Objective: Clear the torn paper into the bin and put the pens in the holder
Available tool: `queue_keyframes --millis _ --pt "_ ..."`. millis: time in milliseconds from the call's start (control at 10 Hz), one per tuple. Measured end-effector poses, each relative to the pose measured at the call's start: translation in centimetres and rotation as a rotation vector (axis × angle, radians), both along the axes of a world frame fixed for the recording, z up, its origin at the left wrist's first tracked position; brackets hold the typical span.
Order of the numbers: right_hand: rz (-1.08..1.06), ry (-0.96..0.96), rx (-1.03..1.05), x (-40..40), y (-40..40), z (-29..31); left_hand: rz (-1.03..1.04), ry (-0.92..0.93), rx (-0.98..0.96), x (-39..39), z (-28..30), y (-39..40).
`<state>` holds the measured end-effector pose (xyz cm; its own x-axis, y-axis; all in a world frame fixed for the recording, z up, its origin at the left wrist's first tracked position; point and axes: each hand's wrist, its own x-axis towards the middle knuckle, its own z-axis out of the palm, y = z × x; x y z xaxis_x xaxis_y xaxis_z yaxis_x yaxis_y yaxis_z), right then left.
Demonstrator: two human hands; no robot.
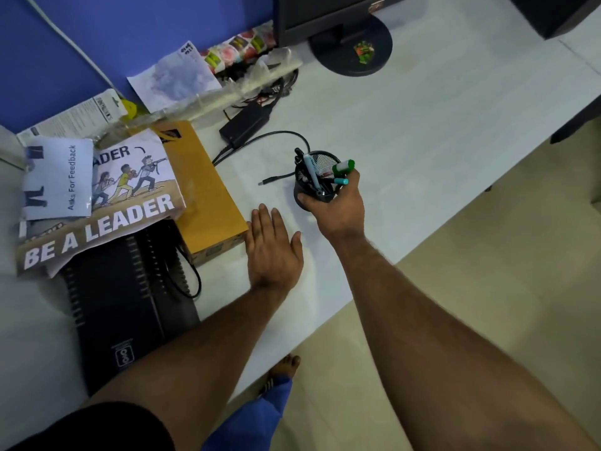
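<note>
A black mesh pen holder (320,162) stands on the white desk (422,125), with several pens and markers inside, among them a green-capped marker (344,166) and a teal-tipped pen (340,181). My right hand (338,209) is wrapped around the holder's near side, thumb on the left, fingers on the right. My left hand (273,249) lies flat on the desk, palm down, fingers apart, just left of the holder and touching the corner of a yellow box (208,196). No torn paper or bin is in sight.
Posters and printed sheets (97,203) pile up at the left over a black binding machine (130,307). A power adapter (245,123) and its cable (273,180) lie behind the holder. A monitor stand (351,47) sits at the back. The desk edge runs diagonally at right above the floor.
</note>
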<state>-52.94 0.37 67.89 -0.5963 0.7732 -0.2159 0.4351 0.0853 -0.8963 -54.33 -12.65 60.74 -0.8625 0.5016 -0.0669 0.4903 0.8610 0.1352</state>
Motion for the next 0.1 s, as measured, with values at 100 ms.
queue_keyframes --millis 100 --pt "0.013 -0.043 -0.036 0.46 0.24 0.16 0.020 0.009 0.007 -0.17 -0.12 0.04"
